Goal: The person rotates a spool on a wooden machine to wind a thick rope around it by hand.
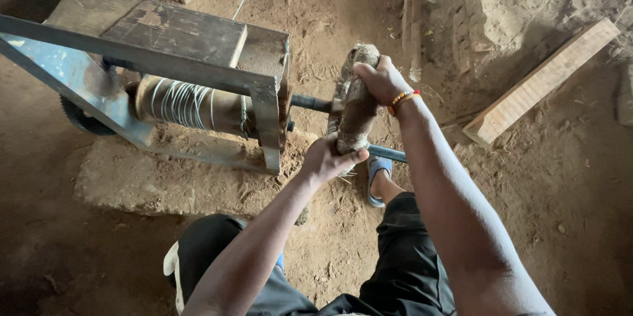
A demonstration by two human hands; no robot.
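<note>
Because its blue-painted metal frame (79, 82) sits on a slab of packed earth (165, 181), we judge the winch-like machine is meant to stay put while its shaft turns. Wooden boards (175, 29) cap the frame, and beneath them lies a drum (188, 105) wound with pale wire, with a toothed wheel (79, 118) at its far end. A loose plank (541, 82) lies well apart on the dirt floor (560, 197) to our right.

From the drum's near end a dark steel bar (310, 102) sticks out toward us, and on it sits the crank handle (355, 102), padded thick with rough fibre, probably to spare the palms. We have both hands closed around it: our right hand (381, 80) grips the upper end, our left hand (326, 159) grips the lower end, thumb across the front. The handle lies between the two hands, upright and slightly tilted. Below it, a foot in a blue sandal (377, 181) is planted on the ground, just beside the bar.
</note>
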